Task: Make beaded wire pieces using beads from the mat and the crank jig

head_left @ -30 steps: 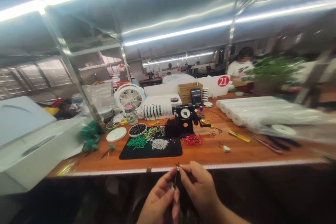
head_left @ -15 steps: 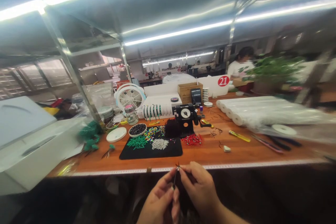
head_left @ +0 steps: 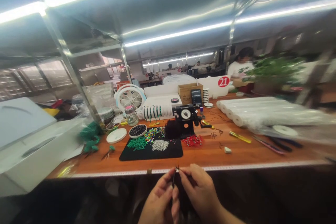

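My left hand (head_left: 160, 197) and my right hand (head_left: 199, 191) meet at the bottom middle of the view, just below the table's front edge. Between their fingertips they pinch a thin dark wire piece (head_left: 173, 178), which is small and partly hidden by my fingers. Beyond the hands lies a black mat (head_left: 151, 154) bearing green tubes (head_left: 136, 143), silver beads (head_left: 160, 145), multicoloured beads (head_left: 151, 134) and red-headed pins (head_left: 192, 140). A black dial device (head_left: 185, 114) stands at the mat's far edge.
An orange wooden table (head_left: 210, 155) has a measuring tape along its front edge. Plastic-wrapped white rolls (head_left: 262, 113) lie to the right, with a small fan (head_left: 130, 98) at the back left. A co-worker in a white shirt (head_left: 240, 68) stands beyond a potted plant (head_left: 273, 70).
The whole view has shifted slightly as my head moved. My hands stay together, still pinching the wire piece, which shows a little less between my fingers.
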### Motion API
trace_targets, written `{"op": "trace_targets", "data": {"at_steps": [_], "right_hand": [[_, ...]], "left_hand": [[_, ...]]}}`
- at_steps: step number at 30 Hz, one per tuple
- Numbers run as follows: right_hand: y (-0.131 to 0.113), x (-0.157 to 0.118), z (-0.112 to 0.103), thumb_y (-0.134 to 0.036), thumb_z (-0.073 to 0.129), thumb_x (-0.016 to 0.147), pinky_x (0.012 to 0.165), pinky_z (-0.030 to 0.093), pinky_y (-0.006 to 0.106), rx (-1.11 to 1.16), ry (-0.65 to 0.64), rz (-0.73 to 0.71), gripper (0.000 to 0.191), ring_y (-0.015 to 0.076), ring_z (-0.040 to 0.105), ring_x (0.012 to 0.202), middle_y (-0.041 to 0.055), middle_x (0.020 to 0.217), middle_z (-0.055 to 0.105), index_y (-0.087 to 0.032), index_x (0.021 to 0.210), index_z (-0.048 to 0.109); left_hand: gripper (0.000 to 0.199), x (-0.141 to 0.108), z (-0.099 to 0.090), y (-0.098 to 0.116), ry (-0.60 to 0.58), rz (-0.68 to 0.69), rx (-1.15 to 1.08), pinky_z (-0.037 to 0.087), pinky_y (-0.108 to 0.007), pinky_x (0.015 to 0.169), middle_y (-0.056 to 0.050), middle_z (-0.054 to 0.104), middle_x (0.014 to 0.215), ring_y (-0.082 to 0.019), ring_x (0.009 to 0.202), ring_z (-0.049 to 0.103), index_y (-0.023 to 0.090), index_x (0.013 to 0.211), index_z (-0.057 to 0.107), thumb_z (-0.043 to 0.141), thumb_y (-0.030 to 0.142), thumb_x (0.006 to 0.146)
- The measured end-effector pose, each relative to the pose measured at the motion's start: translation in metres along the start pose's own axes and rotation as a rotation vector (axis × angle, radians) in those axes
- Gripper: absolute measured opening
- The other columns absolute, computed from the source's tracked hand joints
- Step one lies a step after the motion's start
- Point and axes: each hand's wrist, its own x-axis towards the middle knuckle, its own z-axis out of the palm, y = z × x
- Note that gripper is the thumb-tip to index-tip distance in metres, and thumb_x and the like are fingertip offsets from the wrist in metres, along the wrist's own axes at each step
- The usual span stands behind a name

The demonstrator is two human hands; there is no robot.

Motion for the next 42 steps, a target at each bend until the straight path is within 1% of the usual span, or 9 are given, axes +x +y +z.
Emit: {"op": "trace_targets", "data": {"at_steps": [4, 13, 19, 29, 32, 34, 36, 38, 42], "right_hand": [[-0.001, -0.001, 0.000, -0.026, 0.050, 0.086, 0.056, 0.043, 0.022, 0.056, -0.065, 0.021, 0.020, 0.0130, 0.056, 0.058, 0.0013, 0.063, 0.058, -0.018, 0.075, 0.064], [-0.017, 0.006, -0.008, -0.035, 0.054, 0.084, 0.062, 0.047, 0.021, 0.317, -0.184, 0.350, 0.024, 0.0147, 0.061, 0.062, 0.0017, 0.064, 0.064, -0.018, 0.072, 0.066], [-0.013, 0.006, -0.012, -0.035, 0.056, 0.082, 0.062, 0.046, 0.023, 0.328, -0.212, 0.353, 0.025, 0.0161, 0.060, 0.064, 0.0028, 0.066, 0.065, -0.018, 0.068, 0.067], [-0.010, 0.018, -0.027, -0.023, 0.055, 0.078, 0.053, 0.038, 0.022, 0.208, -0.469, 0.270, 0.019, 0.0124, 0.051, 0.055, 0.0002, 0.059, 0.060, -0.015, 0.064, 0.065], [-0.011, 0.018, -0.029, -0.021, 0.055, 0.078, 0.057, 0.040, 0.023, 0.176, -0.489, 0.256, 0.017, 0.0135, 0.055, 0.060, 0.0011, 0.064, 0.064, -0.016, 0.067, 0.066], [-0.011, 0.017, -0.030, -0.021, 0.055, 0.079, 0.057, 0.040, 0.022, 0.147, -0.474, 0.246, 0.016, 0.0131, 0.055, 0.059, 0.0004, 0.064, 0.063, -0.016, 0.068, 0.066], [-0.012, 0.015, -0.030, -0.022, 0.055, 0.078, 0.054, 0.039, 0.022, 0.120, -0.442, 0.238, 0.016, 0.0124, 0.053, 0.056, -0.0005, 0.061, 0.062, -0.017, 0.067, 0.066], [-0.011, 0.013, -0.028, -0.023, 0.056, 0.077, 0.051, 0.038, 0.021, 0.109, -0.413, 0.248, 0.016, 0.0120, 0.052, 0.053, -0.0007, 0.058, 0.061, -0.017, 0.067, 0.067], [-0.010, 0.011, -0.025, -0.024, 0.057, 0.077, 0.053, 0.041, 0.022, 0.166, -0.378, 0.285, 0.017, 0.0134, 0.056, 0.055, 0.0005, 0.060, 0.065, -0.017, 0.067, 0.070]], "left_hand": [[0.038, 0.006, 0.001, -0.001, -0.025, 0.031, -0.015, 0.030, -0.015, 0.043, 0.003, 0.052, 0.061, -0.004, 0.041, 0.041, 0.022, 0.110, 0.059, 0.069, 0.021, 0.074], [0.046, 0.014, 0.000, -0.008, -0.071, 0.035, -0.090, 0.024, -0.015, 0.037, 0.004, 0.051, 0.057, -0.002, 0.038, 0.037, 0.024, 0.109, 0.062, 0.076, 0.026, 0.066], [0.040, 0.013, 0.005, -0.003, -0.071, -0.019, -0.097, 0.019, -0.013, 0.033, 0.005, 0.049, 0.056, 0.000, 0.034, 0.027, 0.025, 0.106, 0.063, 0.074, 0.020, 0.067], [0.040, 0.012, 0.000, 0.012, 0.009, -0.186, 0.048, 0.008, -0.011, 0.030, 0.009, 0.036, 0.048, -0.001, 0.033, 0.013, 0.022, 0.109, 0.058, 0.070, 0.030, 0.072], [0.031, 0.012, 0.006, 0.008, 0.073, -0.033, 0.164, 0.026, -0.012, 0.036, 0.007, 0.041, 0.050, -0.002, 0.037, 0.030, 0.017, 0.095, 0.062, 0.072, 0.033, 0.071], [0.023, 0.009, 0.011, 0.005, 0.122, 0.149, 0.340, 0.042, -0.017, 0.055, 0.001, 0.054, 0.064, -0.008, 0.057, 0.050, 0.015, 0.087, 0.062, 0.070, 0.031, 0.073], [0.018, 0.005, 0.015, 0.005, 0.166, 0.303, 0.582, 0.043, -0.022, 0.069, -0.002, 0.059, 0.075, -0.014, 0.072, 0.054, 0.016, 0.083, 0.060, 0.065, 0.032, 0.078], [0.018, 0.002, 0.016, 0.005, 0.200, 0.372, 0.775, 0.041, -0.023, 0.064, -0.001, 0.058, 0.071, -0.014, 0.068, 0.051, 0.017, 0.079, 0.058, 0.060, 0.034, 0.081], [0.022, 0.000, 0.017, 0.004, 0.214, 0.390, 0.807, 0.037, -0.022, 0.055, 0.001, 0.052, 0.064, -0.013, 0.059, 0.045, 0.018, 0.073, 0.054, 0.057, 0.037, 0.081]]}}
